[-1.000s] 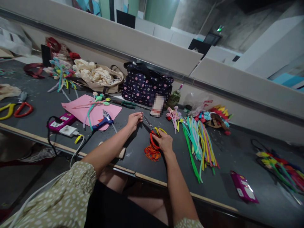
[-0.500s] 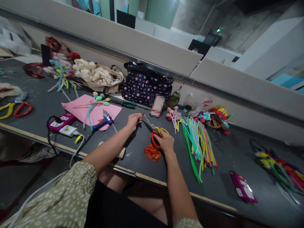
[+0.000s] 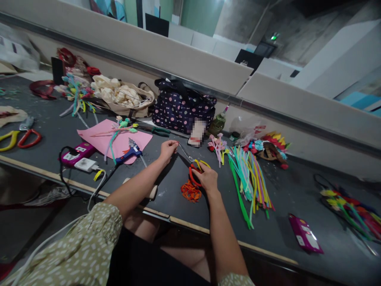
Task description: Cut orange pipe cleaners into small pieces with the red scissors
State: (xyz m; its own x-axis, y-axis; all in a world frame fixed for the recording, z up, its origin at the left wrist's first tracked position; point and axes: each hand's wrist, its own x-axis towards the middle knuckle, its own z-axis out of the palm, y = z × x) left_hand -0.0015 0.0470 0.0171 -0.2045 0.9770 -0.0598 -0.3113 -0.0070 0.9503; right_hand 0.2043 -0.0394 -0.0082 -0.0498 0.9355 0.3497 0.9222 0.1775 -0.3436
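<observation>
My right hand (image 3: pixel 207 177) is closed round the red and yellow handles of a pair of scissors (image 3: pixel 188 157), whose blades point up and left. The blade tips reach to the fingertips of my left hand (image 3: pixel 168 150). Thumb and forefinger of that hand are pinched together on something too small to make out, with a speck of red at the tips. Below the scissors lies a small heap of orange cut pieces (image 3: pixel 191 191). A bundle of coloured pipe cleaners (image 3: pixel 251 178) spreads to the right of my right hand.
A blue glue gun (image 3: pixel 129 154) rests on pink paper (image 3: pixel 89 130) to the left, by a purple power strip (image 3: pixel 77 154). Behind stands a dark dotted bag (image 3: pixel 183 105). Another pair of scissors (image 3: pixel 29 138) is far left; a purple box (image 3: pixel 305 233) is at right.
The red bit at my left fingertips shows less than before. Both hands and the scissors stay almost in the same place.
</observation>
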